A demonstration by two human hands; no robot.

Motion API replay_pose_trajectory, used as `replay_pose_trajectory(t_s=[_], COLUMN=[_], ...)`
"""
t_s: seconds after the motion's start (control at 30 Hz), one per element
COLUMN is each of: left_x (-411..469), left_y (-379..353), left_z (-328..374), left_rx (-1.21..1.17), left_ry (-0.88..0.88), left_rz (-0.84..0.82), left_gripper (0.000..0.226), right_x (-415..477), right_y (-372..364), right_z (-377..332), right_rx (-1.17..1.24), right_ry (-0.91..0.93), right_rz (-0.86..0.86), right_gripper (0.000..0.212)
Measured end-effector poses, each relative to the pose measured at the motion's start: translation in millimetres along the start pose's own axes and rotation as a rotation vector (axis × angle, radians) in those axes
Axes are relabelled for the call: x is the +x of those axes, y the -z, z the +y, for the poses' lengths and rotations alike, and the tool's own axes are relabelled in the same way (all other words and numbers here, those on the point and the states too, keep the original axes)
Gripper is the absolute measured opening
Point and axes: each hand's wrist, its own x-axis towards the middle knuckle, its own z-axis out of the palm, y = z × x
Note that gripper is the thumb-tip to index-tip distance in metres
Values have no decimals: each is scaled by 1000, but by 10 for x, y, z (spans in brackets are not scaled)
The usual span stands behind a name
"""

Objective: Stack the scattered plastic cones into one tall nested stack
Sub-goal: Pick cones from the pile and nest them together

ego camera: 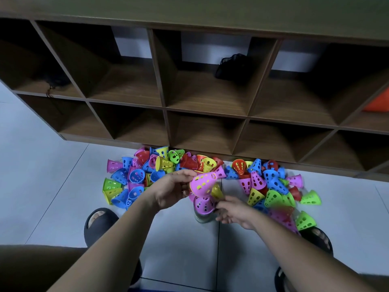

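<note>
Several perforated plastic cones in pink, blue, green, yellow and red lie scattered on the floor before the shelf, one heap on the left (139,175) and one on the right (271,184). My left hand (172,190) grips a pink cone (203,184) held on its side, tip pointing right, just above a short upright stack topped by a pink cone (203,205). My right hand (233,209) is beside that stack, its fingers loosely curled and touching the stack's right side. A yellow cone (216,191) sits behind the stack.
A dark wooden cubby shelf (206,114) runs across the back, holding a black mesh bag (231,66) and an orange object (379,102) at the right edge. My feet in black sandals (99,226) flank the grey tiled floor in front.
</note>
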Motion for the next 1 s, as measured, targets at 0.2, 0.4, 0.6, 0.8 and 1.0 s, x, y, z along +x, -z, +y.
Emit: replay_pose_trajectory(t_s=[0.2, 0.4, 0.6, 0.8, 1.0], left_x=[53, 214, 451, 711, 976], left_y=[-19, 159, 333, 553, 661], left_z=[-168, -335, -492, -656, -888], left_rx=[243, 296, 263, 281, 327], left_ry=[120, 174, 173, 215, 270], left_rz=[-112, -21, 49, 111, 267], left_gripper=[18, 20, 16, 13, 19], right_x=[83, 307, 623, 1028, 1226], right_y=[19, 71, 148, 243, 256], right_z=[62, 182, 170, 136, -58], right_rx=[-35, -10, -44, -360, -588], right_ry=[-39, -57, -48, 120, 187], right_rz=[-111, -62, 136, 271, 340], right_gripper=[29, 28, 17, 5, 22])
